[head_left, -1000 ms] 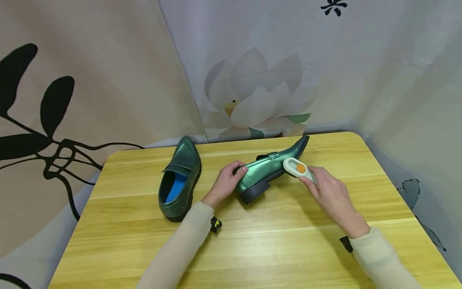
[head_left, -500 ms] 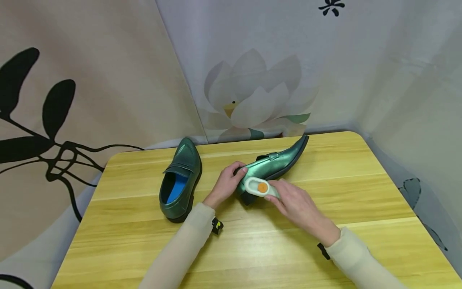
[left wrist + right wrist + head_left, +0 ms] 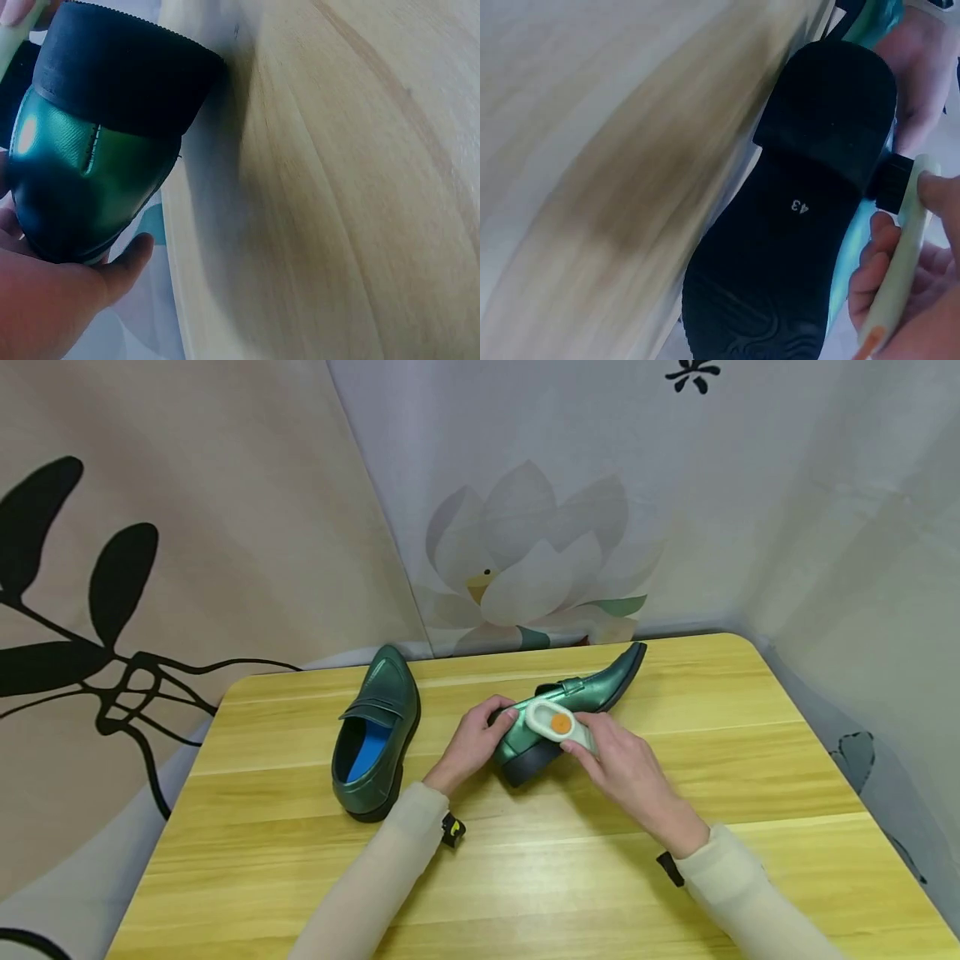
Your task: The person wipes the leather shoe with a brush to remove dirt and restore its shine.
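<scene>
A shiny green loafer (image 3: pixel 600 689) is tilted on its side in the head view, toe pointing to the far right. My left hand (image 3: pixel 471 739) grips it at the heel-end opening, thumb on the near side. My right hand (image 3: pixel 626 772) holds a pale brush (image 3: pixel 551 720) with an orange spot against the loafer's side. Black bristles (image 3: pixel 892 184) touch the upper beside the heel in the right wrist view, where the dark sole (image 3: pixel 780 225) shows the number 43. The left wrist view shows the thick black heel (image 3: pixel 124 71) and the green back of the shoe.
The matching green loafer (image 3: pixel 386 693), with a blue insole, stands upright to the left on the wooden table (image 3: pixel 525 877). A printed fabric curtain (image 3: pixel 525 485) hangs behind the table's back edge.
The brush moved from near the toe leftward to the heel, then slightly back up and right along the side. My left hand and the held loafer stayed nearly in place.
</scene>
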### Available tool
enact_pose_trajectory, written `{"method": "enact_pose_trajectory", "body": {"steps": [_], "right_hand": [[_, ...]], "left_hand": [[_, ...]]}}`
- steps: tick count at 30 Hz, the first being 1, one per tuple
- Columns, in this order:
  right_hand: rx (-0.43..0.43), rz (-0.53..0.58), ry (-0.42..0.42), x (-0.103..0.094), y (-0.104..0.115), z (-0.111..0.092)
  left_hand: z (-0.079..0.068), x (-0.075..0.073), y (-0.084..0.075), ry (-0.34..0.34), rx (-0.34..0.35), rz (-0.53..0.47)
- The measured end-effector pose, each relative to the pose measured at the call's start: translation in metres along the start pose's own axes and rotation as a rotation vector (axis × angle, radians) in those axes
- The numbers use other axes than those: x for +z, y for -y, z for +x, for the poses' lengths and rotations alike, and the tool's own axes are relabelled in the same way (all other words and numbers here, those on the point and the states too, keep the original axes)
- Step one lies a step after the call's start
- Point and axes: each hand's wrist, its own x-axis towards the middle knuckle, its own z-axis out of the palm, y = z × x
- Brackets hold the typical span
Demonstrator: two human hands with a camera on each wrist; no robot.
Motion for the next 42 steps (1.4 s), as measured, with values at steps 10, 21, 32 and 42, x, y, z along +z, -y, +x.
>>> {"method": "enact_pose_trajectory", "body": {"steps": [10,21,32,42], "right_hand": [[0.196,-0.048,-0.065,-0.019,-0.013,0.004],[0.333,0.03,-0.105,-0.05,-0.02,-0.002],[0.17,0.028,-0.031,-0.018,0.004,-0.01],[0.16,-0.145,-0.029,-0.043,-0.017,-0.009]], "left_hand": [[-0.001,-0.002,-0.004,0.027,-0.002,-0.033],[-0.007,-0.032,0.003,0.146,-0.006,-0.193],[-0.01,-0.031,0.007,0.032,0.11,0.128],[-0.013,-0.028,0.004,0.026,0.113,0.099]]}}
